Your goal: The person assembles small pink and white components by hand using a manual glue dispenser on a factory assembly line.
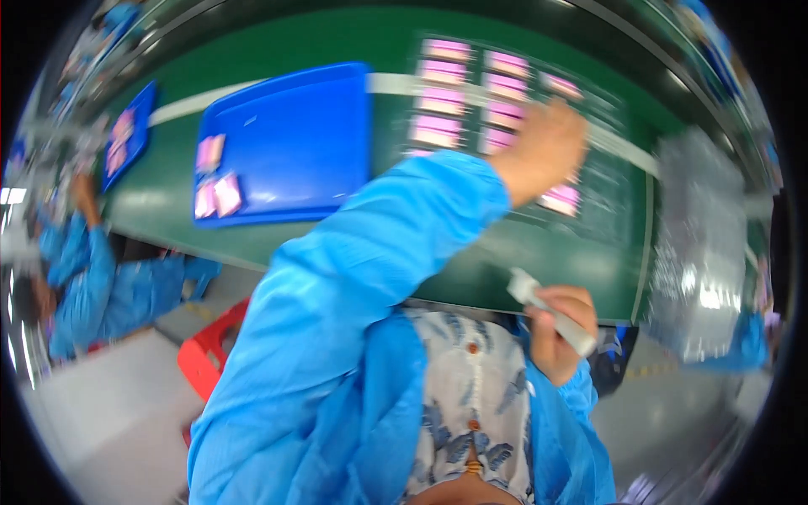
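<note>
My left hand [545,153] reaches across to the right over a clear plastic tray [608,172]. Its fingers are smeared by motion near the pink blocks, so I cannot make out their grip. Several pink blocks with pale sides [442,99] sit in rows in the tray; my hand and sleeve hide some. Close to the table's front edge, my right hand [562,332] is closed around a white hand tool [574,332]. This tool has a thick handle and a flat white head pointing up and left; its exact kind is unclear.
A blue tray [290,143] with a few pink blocks [217,181] at its left side lies on the green table [278,242]. Stacked clear plastic trays [697,244] stand at the right. At far left, a person in blue [109,278] sits by another blue tray [139,109]. A red chair [202,353] is below.
</note>
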{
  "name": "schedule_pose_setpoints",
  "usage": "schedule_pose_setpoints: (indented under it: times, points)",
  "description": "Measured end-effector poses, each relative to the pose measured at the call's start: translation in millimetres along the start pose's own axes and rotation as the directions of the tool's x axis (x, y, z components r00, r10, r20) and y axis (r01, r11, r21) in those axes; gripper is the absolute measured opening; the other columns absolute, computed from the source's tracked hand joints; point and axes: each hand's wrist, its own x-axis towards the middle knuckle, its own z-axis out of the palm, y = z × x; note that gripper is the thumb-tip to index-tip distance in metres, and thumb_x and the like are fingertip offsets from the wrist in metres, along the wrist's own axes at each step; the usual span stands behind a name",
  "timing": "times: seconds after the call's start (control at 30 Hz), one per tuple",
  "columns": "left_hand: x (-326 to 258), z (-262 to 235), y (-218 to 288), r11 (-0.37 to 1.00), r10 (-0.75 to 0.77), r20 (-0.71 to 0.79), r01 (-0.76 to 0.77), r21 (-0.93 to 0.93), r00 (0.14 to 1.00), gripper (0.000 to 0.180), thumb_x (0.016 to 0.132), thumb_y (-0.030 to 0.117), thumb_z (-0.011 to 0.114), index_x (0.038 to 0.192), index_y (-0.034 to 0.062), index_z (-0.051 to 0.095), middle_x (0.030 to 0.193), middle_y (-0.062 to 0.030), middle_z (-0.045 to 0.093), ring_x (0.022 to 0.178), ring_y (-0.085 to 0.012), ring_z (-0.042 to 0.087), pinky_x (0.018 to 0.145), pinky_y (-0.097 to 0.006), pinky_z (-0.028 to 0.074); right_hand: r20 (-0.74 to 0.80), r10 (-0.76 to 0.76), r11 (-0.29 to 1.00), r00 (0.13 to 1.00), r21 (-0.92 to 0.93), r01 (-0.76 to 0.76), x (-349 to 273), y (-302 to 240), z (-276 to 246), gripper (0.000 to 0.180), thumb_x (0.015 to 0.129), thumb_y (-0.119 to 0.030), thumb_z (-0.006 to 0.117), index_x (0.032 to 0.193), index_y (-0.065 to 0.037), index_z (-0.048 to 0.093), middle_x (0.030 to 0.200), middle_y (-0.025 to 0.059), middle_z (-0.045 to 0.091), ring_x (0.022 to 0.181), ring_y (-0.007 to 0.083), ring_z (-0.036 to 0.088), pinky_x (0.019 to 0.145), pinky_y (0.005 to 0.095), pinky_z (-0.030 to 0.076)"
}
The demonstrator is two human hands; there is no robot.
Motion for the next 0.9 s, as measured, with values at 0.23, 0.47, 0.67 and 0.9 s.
schedule_pose_setpoints:
  times: [0.23, 0.47, 0.67, 0.9]
  points:
    - [-111.2, -137.3, -45.6, 0.984, -0.132, -0.181, 0.15, 0.094, 0.975, 0.023, 0.08, 0.014, 0.065, 0.1, 0.0014, 0.065, 0.102, -0.0169, 0.064, 0.103, -0.0354, 0.06, 0.087, -0.047, 0.049, -0.049, 0.07, 0.987, 0.996, 0.149, -0.061, -0.4, 9.1, 9.9, 0.017, 0.097, -0.011, 0.063, 0.106, 0.001, 0.054, 0.107, 0.0202, 0.061, 0.069, 0.0188, 0.063, 0.061, 0.0281, 0.054]
    - [-276.5, -234.2, -139.6, 0.41, -0.764, -0.299, 0.788, 0.459, 0.572, 0.038, 0.078, 0.021, 0.08, 0.099, -0.0001, 0.057, 0.097, -0.0202, 0.058, 0.083, -0.0381, 0.065, 0.067, -0.046, 0.054, 0.132, 0.014, 0.992, 0.991, 0.119, -0.03, 27.0, -4.9, 47.6, 0.018, 0.093, -0.009, 0.067, 0.105, 0.0, 0.056, 0.101, 0.0197, 0.064, 0.072, 0.0221, 0.066, 0.063, 0.0292, 0.055]
    - [-286.5, -226.1, -151.0, 0.538, -0.693, -0.327, 0.762, 0.359, 0.643, 0.025, 0.079, 0.011, 0.074, 0.099, 0.0008, 0.063, 0.101, -0.0193, 0.062, 0.085, -0.0372, 0.065, 0.07, -0.045, 0.054, 0.221, -0.095, 0.995, 0.971, -0.019, 0.101, 36.4, -23.3, 64.1, 0.023, 0.088, -0.008, 0.073, 0.104, -0.001, 0.057, 0.097, 0.0196, 0.068, 0.07, 0.0256, 0.066, 0.062, 0.033, 0.054]
    - [-186.6, -174.1, -35.4, 0.876, -0.268, -0.036, 0.228, -0.424, 0.963, 0.022, 0.078, 0.009, 0.079, 0.095, 0.0056, 0.067, 0.091, -0.0106, 0.066, 0.081, -0.0292, 0.065, 0.069, -0.038, 0.054, 0.103, -0.086, 0.994, 0.991, -0.057, 0.092, 35.3, -26.4, 57.2, 0.025, 0.088, -0.009, 0.074, 0.105, -0.001, 0.057, 0.098, 0.0196, 0.068, 0.07, 0.0257, 0.067, 0.059, 0.0325, 0.054]
